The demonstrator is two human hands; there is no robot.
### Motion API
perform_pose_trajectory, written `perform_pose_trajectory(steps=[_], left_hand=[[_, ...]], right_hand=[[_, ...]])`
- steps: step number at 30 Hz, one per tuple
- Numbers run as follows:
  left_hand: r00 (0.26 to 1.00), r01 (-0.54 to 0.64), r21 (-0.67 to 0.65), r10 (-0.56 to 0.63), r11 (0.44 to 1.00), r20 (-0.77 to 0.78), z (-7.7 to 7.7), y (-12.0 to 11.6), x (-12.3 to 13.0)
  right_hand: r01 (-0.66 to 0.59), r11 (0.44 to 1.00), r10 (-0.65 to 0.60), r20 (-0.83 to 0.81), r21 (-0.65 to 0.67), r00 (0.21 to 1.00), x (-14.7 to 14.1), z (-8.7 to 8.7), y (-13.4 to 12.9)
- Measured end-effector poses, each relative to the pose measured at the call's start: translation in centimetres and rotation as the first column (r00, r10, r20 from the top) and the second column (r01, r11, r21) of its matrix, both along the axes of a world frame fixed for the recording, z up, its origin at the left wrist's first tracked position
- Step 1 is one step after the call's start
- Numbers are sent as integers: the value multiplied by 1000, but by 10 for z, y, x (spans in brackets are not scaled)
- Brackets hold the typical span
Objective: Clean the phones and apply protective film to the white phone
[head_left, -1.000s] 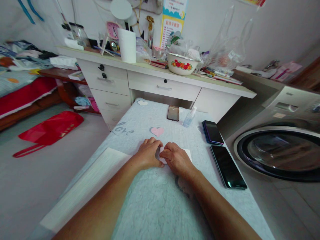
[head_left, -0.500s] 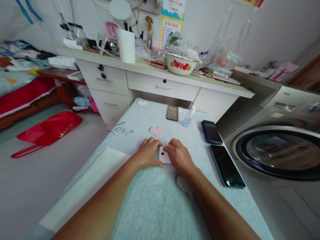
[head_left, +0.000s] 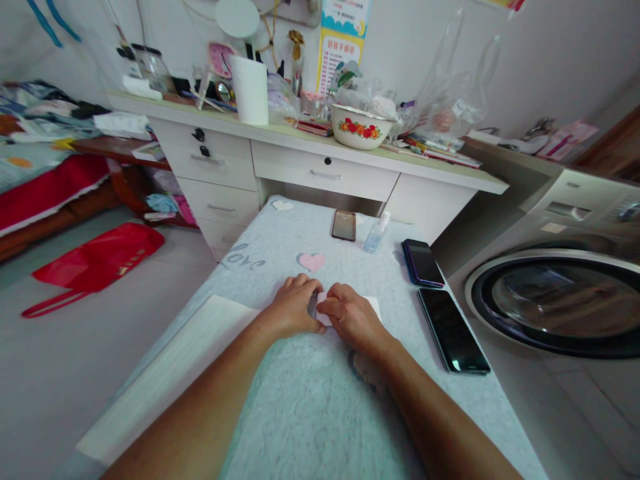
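Observation:
A pale pink-white phone [head_left: 374, 305] lies back up on the cloth-covered table, mostly covered by my hands. My left hand [head_left: 296, 305] curls round its left end, with thumb and fingers at its opposite long edges. On the phone's back rests my right hand [head_left: 353, 317], its fingers bent and pressed together near the left end. Whether those fingers hold something small cannot be made out. The camera spot on the back is hidden under the right fingers.
A phone case [head_left: 344, 225] and a clear spray bottle [head_left: 376, 233] stand farther back. Two dark phones, one nearer [head_left: 453, 330] and one farther [head_left: 423, 263], lie along the right edge. A white strip [head_left: 170, 380] lies at left. Beyond are a desk [head_left: 325, 160] and a washing machine [head_left: 565, 220].
My right fingers have slid a little left over the phone's back, covering the camera. The phone's right end now shows beyond the hand. My left hand stays in place.

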State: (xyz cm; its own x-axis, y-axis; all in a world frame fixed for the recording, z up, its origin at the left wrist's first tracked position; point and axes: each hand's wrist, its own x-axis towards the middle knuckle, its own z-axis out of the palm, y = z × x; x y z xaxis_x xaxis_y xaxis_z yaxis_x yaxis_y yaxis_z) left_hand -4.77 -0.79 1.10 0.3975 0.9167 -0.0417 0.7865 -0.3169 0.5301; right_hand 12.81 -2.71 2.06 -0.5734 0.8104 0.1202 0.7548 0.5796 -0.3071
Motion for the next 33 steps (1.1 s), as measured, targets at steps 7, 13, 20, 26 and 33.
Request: perform_pose_trajectory(steps=[7,13,20,26,33], left_hand=[[1000,1,-8,-1,1000,-4,3,-1,0],[1000,-1,-9,1,1000,-7,2,-1,0],[1000,3,-11,-3,1000,-23,1,-1,1],[1000,0,-6,0,1000,-18,1,0,1],[1000,9,-11,-9,1000,-16,3,-1,0]], right_hand=[[-35,999,35,16,-9,999,11,6,-5],[-49,999,49,48,-19,998,17,11,-8],[-38,999,38,16,6,999,4,4,-2],[-2,999,2,11,41,1000,-6,-3,3],[88,994,-90,13,70,996,1,-7,8]])
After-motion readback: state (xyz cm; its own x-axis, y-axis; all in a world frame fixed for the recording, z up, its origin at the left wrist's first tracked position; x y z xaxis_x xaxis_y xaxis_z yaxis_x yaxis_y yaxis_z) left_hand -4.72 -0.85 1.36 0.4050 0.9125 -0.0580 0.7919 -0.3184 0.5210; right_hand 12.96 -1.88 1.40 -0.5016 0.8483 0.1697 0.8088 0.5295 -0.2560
